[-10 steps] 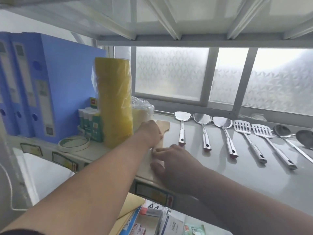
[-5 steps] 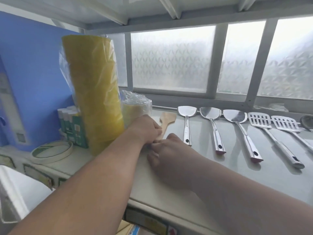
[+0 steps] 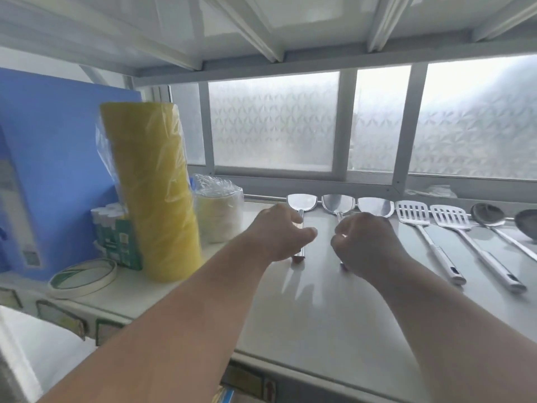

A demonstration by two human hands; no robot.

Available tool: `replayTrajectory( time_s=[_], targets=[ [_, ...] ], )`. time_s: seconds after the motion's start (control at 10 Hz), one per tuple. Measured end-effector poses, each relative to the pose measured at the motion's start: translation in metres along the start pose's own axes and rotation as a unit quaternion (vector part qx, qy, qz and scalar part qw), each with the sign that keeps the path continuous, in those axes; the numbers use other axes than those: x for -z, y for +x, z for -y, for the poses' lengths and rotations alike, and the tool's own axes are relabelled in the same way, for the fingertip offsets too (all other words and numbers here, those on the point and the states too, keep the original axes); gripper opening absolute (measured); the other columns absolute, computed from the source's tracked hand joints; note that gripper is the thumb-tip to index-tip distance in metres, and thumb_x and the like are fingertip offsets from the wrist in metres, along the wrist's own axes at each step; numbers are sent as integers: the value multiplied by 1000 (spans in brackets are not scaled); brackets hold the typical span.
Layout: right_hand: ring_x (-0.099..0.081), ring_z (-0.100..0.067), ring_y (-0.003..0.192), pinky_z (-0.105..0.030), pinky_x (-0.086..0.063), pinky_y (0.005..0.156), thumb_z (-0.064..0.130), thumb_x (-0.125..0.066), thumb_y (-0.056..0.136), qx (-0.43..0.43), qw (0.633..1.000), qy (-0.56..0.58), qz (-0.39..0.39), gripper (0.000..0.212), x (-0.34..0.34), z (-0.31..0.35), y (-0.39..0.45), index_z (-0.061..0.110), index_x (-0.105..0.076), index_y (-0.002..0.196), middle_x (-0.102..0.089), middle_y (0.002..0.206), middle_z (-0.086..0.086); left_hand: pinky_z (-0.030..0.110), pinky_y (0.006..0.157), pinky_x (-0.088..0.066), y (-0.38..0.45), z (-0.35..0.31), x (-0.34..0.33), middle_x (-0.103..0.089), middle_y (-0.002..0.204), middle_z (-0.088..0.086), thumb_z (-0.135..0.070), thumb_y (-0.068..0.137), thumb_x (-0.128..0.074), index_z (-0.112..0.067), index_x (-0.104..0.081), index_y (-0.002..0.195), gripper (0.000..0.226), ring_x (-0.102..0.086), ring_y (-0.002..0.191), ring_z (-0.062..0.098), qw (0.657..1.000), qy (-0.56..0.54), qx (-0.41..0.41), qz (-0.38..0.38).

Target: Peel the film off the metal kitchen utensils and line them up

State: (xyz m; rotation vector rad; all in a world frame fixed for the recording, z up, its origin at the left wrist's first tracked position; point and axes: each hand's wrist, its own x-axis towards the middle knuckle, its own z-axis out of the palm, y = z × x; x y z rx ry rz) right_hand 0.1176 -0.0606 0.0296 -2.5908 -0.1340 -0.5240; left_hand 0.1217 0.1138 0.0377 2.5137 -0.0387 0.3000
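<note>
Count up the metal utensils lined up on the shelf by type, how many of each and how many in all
Solid turners: 3, first, second, third
Slotted turners: 2, one, the other
Ladles: 2, one, the other cut off by the right edge
Total: 7 in view; the row may continue past the frame.

- Three solid steel turners, the first (image 3: 301, 202), second (image 3: 338, 203) and third (image 3: 375, 207), lie flat side by side, heads nearest the frosted window (image 3: 273, 123), handles partly hidden by hands.
- Two slotted turners (image 3: 414, 213) (image 3: 449, 218) lie right of them, handles angled away from the window.
- Two ladles (image 3: 488, 215) (image 3: 527, 221) lie rightmost along the window.
</note>
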Motion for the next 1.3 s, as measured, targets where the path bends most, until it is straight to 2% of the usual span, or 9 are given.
replayTrajectory(
  time_s=[0.1, 0.2, 0.3, 0.4, 0.6, 0.8, 1.1, 1.2, 1.3],
  targets=[
    [-62, -30, 83, -35, -52, 69, 24, -61, 81, -10, 999, -11, 28, 17, -13, -2, 1, 11, -70, 77, -66, 79, -8, 28, 104, -48, -2, 4, -21, -66, 136, -2, -44, 89, -68, -33, -68, 138, 50, -59, 130, 17, 1000, 2, 15, -2],
    [-46, -22, 63, -31, -36, 52, 21, -60, 79, -12, 999, -25, 29, 23, -16, -4, 4, 13, -49, 61, -47, 64, -5, 24, 95, -47, -5, 10, -25, -66, 130, -5, -40, 88, -68, -33, -71, 134, 47, -61, 110, 13, 1000, -15, 14, -2],
    [-39, -21, 60, -28, -23, 46, 18, -61, 80, -13, 999, -36, 29, 32, -17, -4, 7, 17, -37, 58, -39, 60, -2, 22, 95, -42, -5, 11, -24, -65, 135, -4, -37, 89, -69, -30, -73, 131, 43, -58, 115, 12, 1000, -2, -3, 4],
    [-42, -23, 68, -25, -19, 45, 15, -61, 82, -12, 998, -48, 28, 34, -18, -2, 7, 18, -35, 60, -37, 61, -1, 20, 93, -39, -6, 11, -24, -65, 135, -3, -32, 91, -69, -26, -75, 129, 38, -55, 114, 10, 1000, 7, -15, -8],
    [-36, -15, 57, -26, -19, 44, 15, -62, 83, -24, 999, -36, 33, 37, -18, -2, 7, 18, -34, 59, -36, 61, 0, 19, 90, -38, -5, 13, -23, -66, 131, 0, -29, 92, -69, -23, -78, 124, 35, -54, 113, 12, 999, 14, -17, -24],
    [-41, -20, 62, -26, -23, 44, 16, -62, 83, -25, 999, -37, 31, 34, -19, -1, 7, 17, -36, 60, -40, 63, -1, 19, 84, -39, -6, 15, -22, -65, 108, 1, -26, 92, -68, -19, -82, 113, 26, -52, 101, 14, 999, 18, -15, -31],
    [-56, -25, 83, -25, -39, 63, 20, -64, 84, -31, 999, -21, 32, 10, -20, -2, 10, 14, -61, 77, -61, 82, -5, 21, 90, -39, -1, 18, -24, -66, 132, 5, -30, 91, -68, -25, -79, 119, 30, -52, 108, 14, 1000, 9, -12, -27],
    [-54, -26, 75, -28, -38, 54, 21, -62, 83, -26, 999, -11, 30, 19, -21, 1, 5, 14, -53, 67, -54, 72, -4, 21, 95, -38, -4, 19, -22, -61, 143, 4, -37, 92, -69, -28, -73, 134, 44, -58, 125, 16, 999, -12, -6, -36],
    [-63, -29, 95, -34, -55, 79, 25, -60, 86, -12, 1000, 3, -5, 19, -15, 4, 1, 10, -71, 93, -69, 95, -8, 24, 106, -40, -7, 13, -22, -62, 148, 1, -40, 91, -68, -29, -70, 139, 49, -54, 138, 16, 998, -22, -11, -63]
  ],
)
